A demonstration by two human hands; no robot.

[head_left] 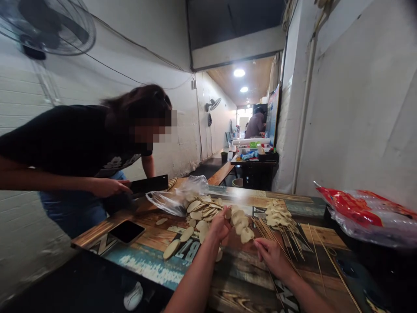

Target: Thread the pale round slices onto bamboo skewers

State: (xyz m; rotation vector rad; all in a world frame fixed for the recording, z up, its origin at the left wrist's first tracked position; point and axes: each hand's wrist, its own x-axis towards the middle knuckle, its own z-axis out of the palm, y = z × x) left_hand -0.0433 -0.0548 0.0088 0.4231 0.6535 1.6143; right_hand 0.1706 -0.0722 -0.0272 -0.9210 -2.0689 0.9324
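My right hand (271, 256) pinches the near end of a bamboo skewer threaded with several pale, thin slices (241, 224). At the skewer's far end, my left hand (221, 225) has its fingers closed on a pale oval slice (228, 213). Left of that hand lies a heap of loose oval slices (203, 208), partly hidden by the forearm. Bare bamboo skewers (272, 234) lie beside my right hand. Beyond them rests a pile of filled skewers (279, 215). What food the slices are, I cannot tell.
Across the table (241, 300), a person (81, 143) leans in holding a cleaver (150, 184). A clear plastic bag (182, 198) touches the heap. A phone (127, 231) lies left; a red-and-clear package (365, 208) sits right.
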